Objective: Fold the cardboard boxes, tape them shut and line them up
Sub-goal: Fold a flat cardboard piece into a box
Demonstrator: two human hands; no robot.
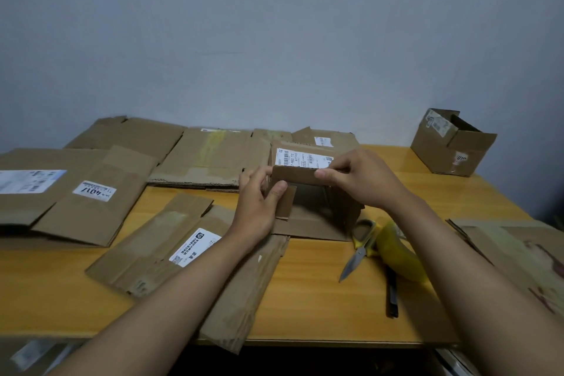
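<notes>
Brown corrugated cardboard is what I have in both hands: a small box with a white barcode label stands on the honey-coloured wooden table, its open end turned toward me, just in front of the flattened boxes stacked by the wall. My left hand pinches the short side flap, thumb on its outer face, while my right hand grips the long top flap between thumb and curled fingers and holds it down across the opening. I judge the step to be closing the flaps, with no tape on them yet. To do it well I would tuck the side flap fully under the top flap, keep the edges square to the box walls, and press along the crease rather than the flap's middle so the worn board does not buckle. One hand should then pin the flaps while the other reaches for the tape; I cannot make out a roll, only yellow-handled scissors near my right wrist. An assembled open box waits at the far right corner.
</notes>
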